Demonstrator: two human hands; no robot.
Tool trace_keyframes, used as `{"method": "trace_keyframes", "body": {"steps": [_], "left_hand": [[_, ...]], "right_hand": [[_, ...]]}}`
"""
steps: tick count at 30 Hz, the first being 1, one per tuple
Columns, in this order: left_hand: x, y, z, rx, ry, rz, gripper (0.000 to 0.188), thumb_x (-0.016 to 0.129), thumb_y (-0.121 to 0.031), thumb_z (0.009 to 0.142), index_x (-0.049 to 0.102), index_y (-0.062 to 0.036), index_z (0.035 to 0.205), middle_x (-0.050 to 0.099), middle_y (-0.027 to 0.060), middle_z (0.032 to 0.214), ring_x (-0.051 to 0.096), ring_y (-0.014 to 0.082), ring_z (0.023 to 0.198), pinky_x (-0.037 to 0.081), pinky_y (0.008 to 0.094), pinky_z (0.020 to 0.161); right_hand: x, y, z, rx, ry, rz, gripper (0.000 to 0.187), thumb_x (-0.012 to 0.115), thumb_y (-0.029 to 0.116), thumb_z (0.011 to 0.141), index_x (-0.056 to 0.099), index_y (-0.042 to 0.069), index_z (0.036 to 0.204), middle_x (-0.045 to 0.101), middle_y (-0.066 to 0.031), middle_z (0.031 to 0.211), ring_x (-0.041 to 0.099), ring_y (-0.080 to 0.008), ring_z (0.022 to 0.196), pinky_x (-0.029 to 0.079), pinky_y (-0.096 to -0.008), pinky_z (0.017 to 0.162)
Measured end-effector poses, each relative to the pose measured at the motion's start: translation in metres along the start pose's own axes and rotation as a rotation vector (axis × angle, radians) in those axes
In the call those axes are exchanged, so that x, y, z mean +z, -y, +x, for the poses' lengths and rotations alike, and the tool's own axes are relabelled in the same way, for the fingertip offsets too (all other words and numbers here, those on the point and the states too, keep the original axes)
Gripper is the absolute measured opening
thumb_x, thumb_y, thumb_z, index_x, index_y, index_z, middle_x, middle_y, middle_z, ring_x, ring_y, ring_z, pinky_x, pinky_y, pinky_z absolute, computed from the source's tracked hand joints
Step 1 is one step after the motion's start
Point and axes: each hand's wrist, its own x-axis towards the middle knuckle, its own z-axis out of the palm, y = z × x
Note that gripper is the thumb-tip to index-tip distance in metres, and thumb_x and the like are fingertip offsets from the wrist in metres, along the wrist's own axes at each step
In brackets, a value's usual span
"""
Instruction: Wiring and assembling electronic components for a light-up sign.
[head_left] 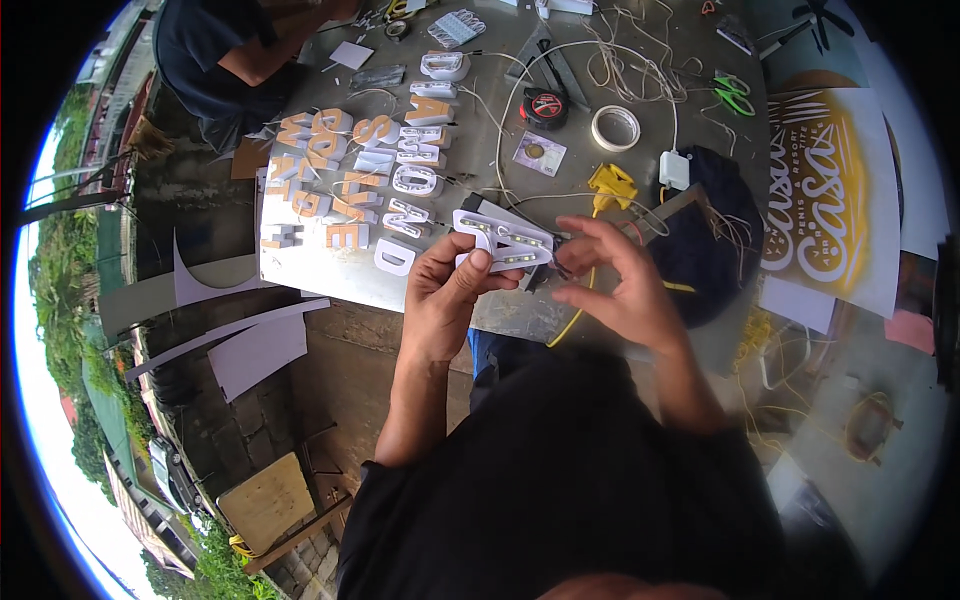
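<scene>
My left hand (445,292) grips a white letter-shaped sign piece (503,241), thumb on its near edge. Small LED modules line the open inside of the piece. At its right end my right hand (628,285) hovers with fingers curved and spread apart. A dark bit, perhaps wire, shows by those fingertips; I cannot tell whether they touch it. Behind the held piece lies a grey block-like object (487,207), partly covered. A yellow plug adapter (612,187) with a yellow cord lies just beyond my right hand.
Rows of white sign letters (415,180) stand on the metal table (480,120) at left. Farther back lie a tape measure (543,108), tape roll (615,128), green scissors (733,95) and tangled wires (630,65). Dark cloth (715,250) lies right. Another person's arm (255,60) shows far left.
</scene>
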Motion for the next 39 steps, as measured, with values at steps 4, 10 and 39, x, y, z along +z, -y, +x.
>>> {"method": "trace_keyframes", "body": {"steps": [4,10,39], "left_hand": [[0.018,0.019,-0.03,-0.006,-0.018,-0.034,0.023,0.06,-0.009,0.091,0.06,-0.0017,0.112,0.066,0.0177,0.096,0.069,0.0296,0.082,0.059,0.0368,0.074],[0.043,0.066,-0.064,-0.081,-0.124,-0.061,0.021,0.056,-0.007,0.092,0.058,0.0027,0.111,0.066,0.0194,0.097,0.068,0.0308,0.086,0.059,0.0375,0.076],[0.177,0.131,-0.104,-0.149,0.291,-0.156,0.054,0.052,-0.04,0.093,0.05,0.0059,0.122,0.057,0.0141,0.116,0.055,0.0216,0.11,0.041,0.0339,0.096]], "right_hand": [[-0.042,-0.027,-0.042,0.093,0.205,0.177,0.044,0.073,0.003,0.075,0.058,0.002,0.116,0.065,-0.0027,0.089,0.062,-0.0102,0.084,0.047,-0.027,0.082],[-0.093,-0.047,-0.088,0.152,0.309,0.179,0.023,0.069,0.004,0.08,0.064,0.0,0.102,0.066,-0.0024,0.089,0.061,-0.0093,0.085,0.046,-0.0253,0.082],[-0.139,0.045,-0.149,-1.176,0.32,-1.414,0.021,0.059,0.018,0.072,0.068,0.006,0.086,0.056,0.002,0.098,0.049,-0.0164,0.096,0.038,-0.0319,0.093]]}}
